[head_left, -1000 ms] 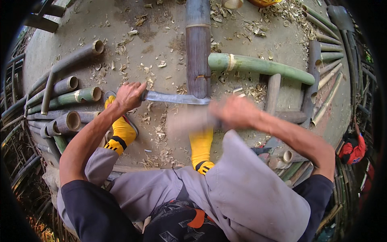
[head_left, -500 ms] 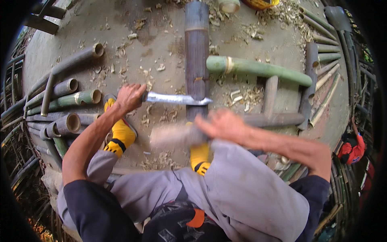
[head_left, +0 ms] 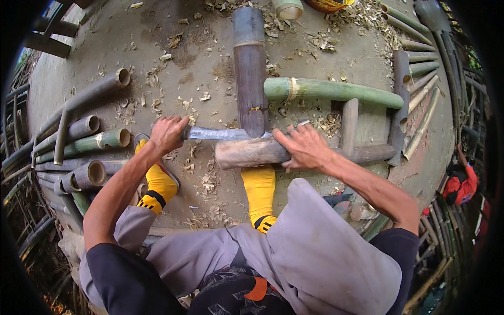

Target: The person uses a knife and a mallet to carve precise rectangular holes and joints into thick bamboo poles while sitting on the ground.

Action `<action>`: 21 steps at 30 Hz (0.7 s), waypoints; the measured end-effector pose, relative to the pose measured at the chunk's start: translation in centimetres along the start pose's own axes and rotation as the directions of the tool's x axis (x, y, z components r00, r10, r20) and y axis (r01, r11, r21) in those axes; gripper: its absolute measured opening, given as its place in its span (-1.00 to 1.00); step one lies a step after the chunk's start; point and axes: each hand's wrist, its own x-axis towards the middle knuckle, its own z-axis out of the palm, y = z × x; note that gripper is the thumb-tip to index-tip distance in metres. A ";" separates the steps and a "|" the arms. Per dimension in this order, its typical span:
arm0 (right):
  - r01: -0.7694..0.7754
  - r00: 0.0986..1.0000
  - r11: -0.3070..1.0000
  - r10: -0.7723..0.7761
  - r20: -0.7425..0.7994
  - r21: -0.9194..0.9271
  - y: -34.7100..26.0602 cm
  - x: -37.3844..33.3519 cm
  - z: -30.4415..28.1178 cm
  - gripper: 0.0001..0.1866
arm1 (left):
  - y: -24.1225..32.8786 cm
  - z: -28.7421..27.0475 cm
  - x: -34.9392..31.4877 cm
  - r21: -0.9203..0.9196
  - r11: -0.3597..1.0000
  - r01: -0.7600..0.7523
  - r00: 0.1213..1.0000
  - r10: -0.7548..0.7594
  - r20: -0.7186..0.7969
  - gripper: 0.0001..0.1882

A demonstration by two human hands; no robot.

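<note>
My left hand is wrapped round the handle of a long machete, its blade lying level across the near end of a dark bamboo pole. A curved notch shows in the pole at the blade. My right hand grips a thick wooden mallet, whose pale head points left and lies right by the blade; whether they touch I cannot tell. Below the mallet is my foot in a yellow sock, close to the pole's near end, which the mallet partly hides.
A green bamboo piece and other joined bamboo parts lie to the right. Cut bamboo lengths are stacked at the left. Wood shavings litter the floor. At the far right is a person in red.
The mallet has swung from a blurred position nearer me up to the blade. In the view, the pole's near end and the machete sit slightly lower and further left.
</note>
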 end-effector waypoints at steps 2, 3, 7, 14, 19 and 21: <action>-0.015 0.994 0.997 0.024 -0.106 0.080 0.3 -0.4 -0.3 -0.08 | -0.5 -1.4 0.7 -0.096 0.995 0.042 0.985 -0.026 0.168 -0.68; -0.103 0.988 0.968 0.127 -0.091 0.229 -0.8 -1.4 -0.4 -0.08 | -0.6 -2.6 1.2 -0.247 0.963 0.107 0.944 -0.021 0.329 -0.68; -0.253 0.828 0.687 0.518 -0.215 0.681 -1.9 -4.2 0.2 -0.18 | -2.0 -7.8 3.6 -0.664 0.647 0.375 0.905 -0.099 0.415 -0.68; -0.309 0.603 0.429 0.778 -0.174 0.848 -1.8 -5.3 -1.4 -0.08 | -4.3 -4.5 1.5 -0.619 0.785 0.011 0.983 -0.121 -0.136 -0.76; -0.274 0.697 0.451 0.702 -0.148 0.849 -2.9 -3.1 0.4 0.08 | -1.7 -5.3 1.6 -0.374 0.908 0.191 0.980 -0.157 0.119 -0.70; -0.287 0.700 0.466 0.699 -0.148 0.837 -3.0 -2.2 0.9 0.07 | -1.8 -5.4 2.0 -0.341 0.914 0.218 0.975 -0.188 0.118 -0.70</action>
